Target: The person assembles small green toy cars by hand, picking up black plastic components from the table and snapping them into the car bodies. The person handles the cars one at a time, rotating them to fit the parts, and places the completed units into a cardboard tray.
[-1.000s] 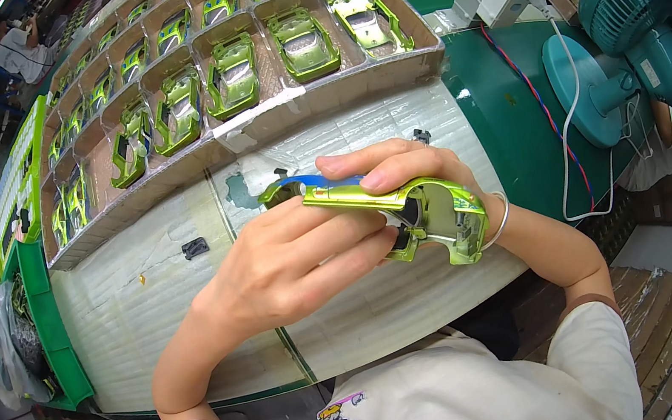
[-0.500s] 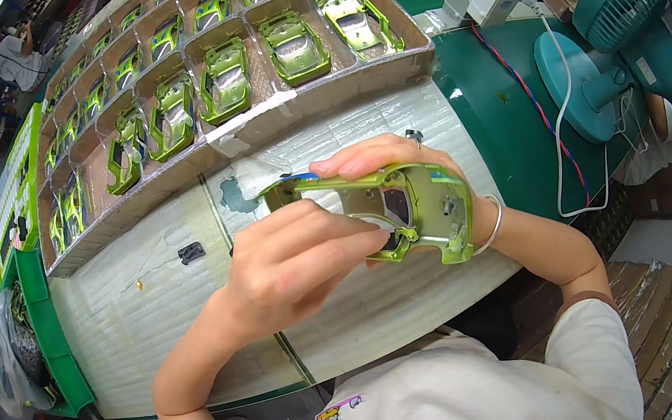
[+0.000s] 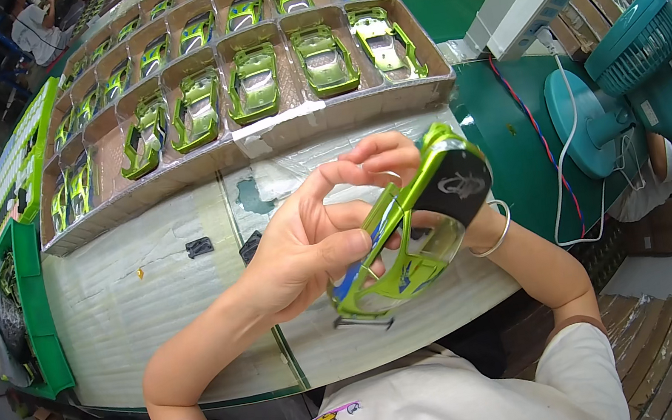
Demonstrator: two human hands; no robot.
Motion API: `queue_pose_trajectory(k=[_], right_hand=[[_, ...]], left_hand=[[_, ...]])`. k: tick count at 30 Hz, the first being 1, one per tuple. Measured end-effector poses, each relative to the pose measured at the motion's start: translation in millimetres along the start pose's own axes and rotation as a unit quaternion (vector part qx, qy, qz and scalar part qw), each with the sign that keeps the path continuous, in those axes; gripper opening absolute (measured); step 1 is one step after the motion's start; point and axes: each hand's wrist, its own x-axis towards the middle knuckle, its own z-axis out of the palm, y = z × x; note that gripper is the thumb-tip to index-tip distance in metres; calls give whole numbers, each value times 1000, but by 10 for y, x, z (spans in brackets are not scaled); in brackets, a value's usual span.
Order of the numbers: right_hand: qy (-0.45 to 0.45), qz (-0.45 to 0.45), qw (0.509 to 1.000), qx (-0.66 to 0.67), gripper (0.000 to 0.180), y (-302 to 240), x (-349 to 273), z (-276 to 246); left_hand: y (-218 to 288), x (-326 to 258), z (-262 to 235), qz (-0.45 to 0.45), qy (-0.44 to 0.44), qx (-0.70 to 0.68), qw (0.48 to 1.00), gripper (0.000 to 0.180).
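Head view: green toy car shell [image 3: 420,224], underside up, gripped by left hand [image 3: 306,244] and right hand [image 3: 441,225] above the bench; finished-looking shells fill tray [image 3: 339,111] beyond; this one unplaced.

Tray [image 3: 389,99] behind car shell [image 3: 417,233], fan [image 3: 619,84] to R.

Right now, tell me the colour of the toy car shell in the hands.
Metallic lime green with a black roof panel: the toy car shell, clearest in the head view.
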Motion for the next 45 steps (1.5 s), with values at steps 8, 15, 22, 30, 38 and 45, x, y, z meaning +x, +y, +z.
queue_pose_trajectory(k=[8, 15, 22, 30, 38, 45], right_hand=[[-45, -98, 992, -58, 27, 73, 16, 23], [32, -51, 995, 78, 17, 85, -60, -15], [121, -90, 988, -16, 22, 92, -52, 104], [67, -94, 993, 4, 30, 147, -50, 54], [55, -94, 992, -56, 22, 67, -48, 29], [85, -76, 991, 63, 23, 112, -45, 69]], left_hand=[[-128, -8, 74, -26, 80, 48, 995, 29], [-188, -27, 39, 98, 76, 236, 964, 42], [-262, -9, 55, 257, 100, 697, 662, 72], [-297, -52, 206, 266, 134, 727, 619, 66], [-296, -54, 337, 267, 143, 714, 631, 57], [-244, -35, 309, 273, 158, 697, 643, 56]])
